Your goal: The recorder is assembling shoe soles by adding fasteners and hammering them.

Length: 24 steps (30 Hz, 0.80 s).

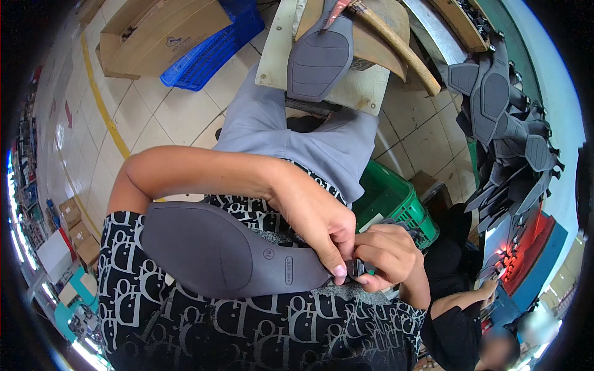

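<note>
On the lap, left hand (318,226) and right hand (387,256) both pinching tight the narrow end of a gray shoe sole (210,250)

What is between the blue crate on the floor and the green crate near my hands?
In the head view, the grey-trousered leg lies between the blue crate and the green crate, over the tiled floor.

Pale tiled floor (179,117) with a yellow line (102,102) across it, bearing a blue plastic crate (213,49) just beside a flat cardboard box (158,31). Green plastic crate (390,198) standing further right, near a small cardboard box (427,182).
</note>
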### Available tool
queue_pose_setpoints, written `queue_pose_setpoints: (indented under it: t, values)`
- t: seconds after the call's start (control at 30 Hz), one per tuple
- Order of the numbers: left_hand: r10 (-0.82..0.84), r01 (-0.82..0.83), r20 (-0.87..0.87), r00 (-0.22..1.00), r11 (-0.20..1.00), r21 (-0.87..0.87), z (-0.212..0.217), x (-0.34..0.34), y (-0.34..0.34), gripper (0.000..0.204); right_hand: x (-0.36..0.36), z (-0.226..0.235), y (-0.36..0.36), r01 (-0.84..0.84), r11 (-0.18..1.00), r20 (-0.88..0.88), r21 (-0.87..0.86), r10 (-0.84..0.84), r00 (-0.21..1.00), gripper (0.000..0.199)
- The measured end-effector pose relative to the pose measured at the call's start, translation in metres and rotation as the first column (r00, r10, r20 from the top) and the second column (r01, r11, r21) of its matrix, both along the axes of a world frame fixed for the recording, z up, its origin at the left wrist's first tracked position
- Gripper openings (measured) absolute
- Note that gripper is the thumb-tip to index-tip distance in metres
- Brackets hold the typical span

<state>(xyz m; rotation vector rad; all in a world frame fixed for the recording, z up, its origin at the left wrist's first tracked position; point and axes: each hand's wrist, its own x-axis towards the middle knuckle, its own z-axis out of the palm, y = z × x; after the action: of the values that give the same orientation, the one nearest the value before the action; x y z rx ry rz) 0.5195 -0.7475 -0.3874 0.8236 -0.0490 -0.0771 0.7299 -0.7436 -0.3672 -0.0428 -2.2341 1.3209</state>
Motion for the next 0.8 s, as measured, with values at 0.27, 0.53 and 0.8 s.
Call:
queue_pose_setpoints:
  t: [0.27, 0.53, 0.8]
  values:
    - [-0.016, 0.004, 0.034, 0.999, 0.950, 0.314, 0.008, 0.005, 0.010, 0.041, 0.008, -0.008, -0.016, 0.098, 0.993, 0.001, 0.069, -0.099, 0.995, 0.034]
    - [-0.010, -0.005, 0.042, 0.999, 0.936, 0.351, 0.006, 0.007, 0.010, 0.040, 0.009, -0.014, -0.019, 0.039, 0.998, -0.034, 0.039, -0.037, 0.999, 0.037]
    - [-0.009, -0.011, 0.045, 0.999, 0.906, 0.423, 0.012, 0.013, 0.006, 0.041, 0.016, -0.012, -0.024, 0.030, 0.999, -0.040, 0.035, -0.028, 0.999, 0.039]
